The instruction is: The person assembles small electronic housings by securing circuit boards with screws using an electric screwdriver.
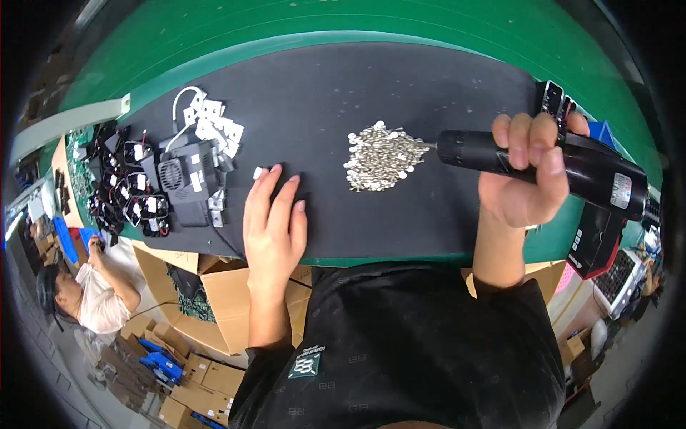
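Note:
My right hand [525,168] is wrapped around a black electric screwdriver [464,148], held level over the right side of the dark mat [321,93]. Its bit points left, at the edge of a heap of silvery screws [382,159]; whether it touches one I cannot tell. My left hand [275,222] lies on the mat left of the heap, fingers stretched and apart. A small white piece [258,173] sits right by its fingertips. Farther left is a grey boxy device [187,175] with a round grille.
Small white plates [218,127] and a white cable lie behind the device. Black wired parts [136,182] crowd the left edge. Below stands an open cardboard box [232,307]. A black-and-red box [597,239] is at right. Another person [103,297] works at far left.

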`<state>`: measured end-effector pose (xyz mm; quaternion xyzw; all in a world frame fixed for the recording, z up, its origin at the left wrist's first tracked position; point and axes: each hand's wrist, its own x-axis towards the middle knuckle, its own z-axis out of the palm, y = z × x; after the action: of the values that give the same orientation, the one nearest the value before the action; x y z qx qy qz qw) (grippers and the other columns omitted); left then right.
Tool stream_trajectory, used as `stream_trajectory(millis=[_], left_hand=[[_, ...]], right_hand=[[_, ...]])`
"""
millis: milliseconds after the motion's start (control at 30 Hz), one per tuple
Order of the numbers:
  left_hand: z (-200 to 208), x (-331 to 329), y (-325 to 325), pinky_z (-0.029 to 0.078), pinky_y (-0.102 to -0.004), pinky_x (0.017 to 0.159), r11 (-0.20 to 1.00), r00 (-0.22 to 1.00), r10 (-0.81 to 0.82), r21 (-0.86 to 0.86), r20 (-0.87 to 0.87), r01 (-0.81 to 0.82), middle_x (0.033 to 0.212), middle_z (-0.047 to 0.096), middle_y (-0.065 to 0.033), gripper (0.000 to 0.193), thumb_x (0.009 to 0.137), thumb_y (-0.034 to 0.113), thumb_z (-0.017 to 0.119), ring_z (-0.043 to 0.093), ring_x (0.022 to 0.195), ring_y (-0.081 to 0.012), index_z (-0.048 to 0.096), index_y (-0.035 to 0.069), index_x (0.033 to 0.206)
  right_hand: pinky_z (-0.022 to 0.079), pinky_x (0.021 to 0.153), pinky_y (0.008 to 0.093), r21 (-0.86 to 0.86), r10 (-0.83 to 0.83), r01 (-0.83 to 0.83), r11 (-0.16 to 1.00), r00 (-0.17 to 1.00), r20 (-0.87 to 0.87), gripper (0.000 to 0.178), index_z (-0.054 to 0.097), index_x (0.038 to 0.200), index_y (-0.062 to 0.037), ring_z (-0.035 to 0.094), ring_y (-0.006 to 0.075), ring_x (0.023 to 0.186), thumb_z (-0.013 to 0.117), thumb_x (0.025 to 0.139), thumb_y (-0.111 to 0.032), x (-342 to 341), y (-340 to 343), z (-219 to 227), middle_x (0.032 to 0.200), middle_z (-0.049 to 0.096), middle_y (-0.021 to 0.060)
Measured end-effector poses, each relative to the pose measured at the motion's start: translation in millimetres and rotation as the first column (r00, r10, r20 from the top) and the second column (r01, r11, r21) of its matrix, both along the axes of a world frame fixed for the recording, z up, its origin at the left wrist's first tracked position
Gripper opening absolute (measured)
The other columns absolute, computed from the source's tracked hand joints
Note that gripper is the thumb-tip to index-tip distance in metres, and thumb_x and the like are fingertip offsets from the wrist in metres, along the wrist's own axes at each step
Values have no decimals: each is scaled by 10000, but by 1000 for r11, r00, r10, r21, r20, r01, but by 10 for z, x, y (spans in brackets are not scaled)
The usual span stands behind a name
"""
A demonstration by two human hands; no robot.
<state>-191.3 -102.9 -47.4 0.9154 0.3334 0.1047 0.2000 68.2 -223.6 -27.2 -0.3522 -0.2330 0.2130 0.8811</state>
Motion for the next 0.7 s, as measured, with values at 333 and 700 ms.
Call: stream_trajectory(millis=[333,700], left_hand=[[-8,-84,187,527,-325,763,989,994,107,98,-6,-106,1009,650,-142,275,845,-30,627,660,865,-255,658,3,1116],[190,-132,108,519,-308,694,982,995,48,-179,-83,-63,1022,584,-137,241,780,-75,654,609,768,-214,638,1,1008]], right_hand=[[425,657,346,20,-55,55,998,998,17,513,423,1316,-174,460,113,610,617,843,-137,-27,-110,96,746,486,-16],[414,590,297,92,129,-141,986,983,132,444,413,1183,-178,480,118,601,684,835,-127,-97,-627,4,732,517,-45]])
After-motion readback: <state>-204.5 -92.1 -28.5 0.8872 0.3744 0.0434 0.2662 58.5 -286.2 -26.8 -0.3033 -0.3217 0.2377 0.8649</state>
